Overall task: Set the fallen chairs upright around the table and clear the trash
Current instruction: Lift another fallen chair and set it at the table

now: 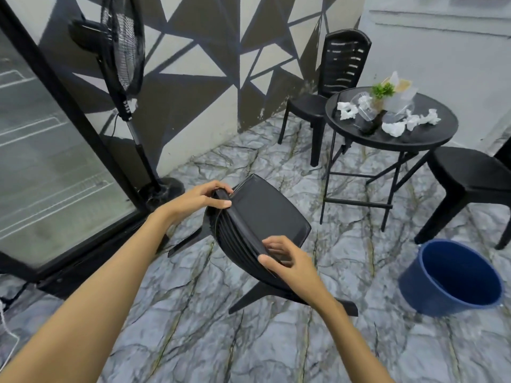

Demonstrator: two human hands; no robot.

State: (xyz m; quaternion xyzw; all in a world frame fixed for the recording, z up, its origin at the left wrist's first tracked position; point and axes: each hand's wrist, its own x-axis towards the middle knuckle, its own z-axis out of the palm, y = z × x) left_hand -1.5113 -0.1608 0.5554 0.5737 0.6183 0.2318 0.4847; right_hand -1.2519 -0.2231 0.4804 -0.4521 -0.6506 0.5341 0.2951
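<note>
Black chair [265, 214] seen from above, seat facing the table [431, 139], both hands' fingers [218, 203] closed on its backrest top

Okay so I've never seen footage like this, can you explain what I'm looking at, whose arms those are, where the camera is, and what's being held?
There is no machine here. A camera worn on a person's head looks forward and down, so the two bare arms are the wearer's own. The left hand and right hand each have a grip on the backrest of a black chair. Beyond it, a round black table holds crumpled tissues, clear plastic cups and a small plant. Two more chairs stand upright by the table, and a blue bucket sits on the floor.
</note>
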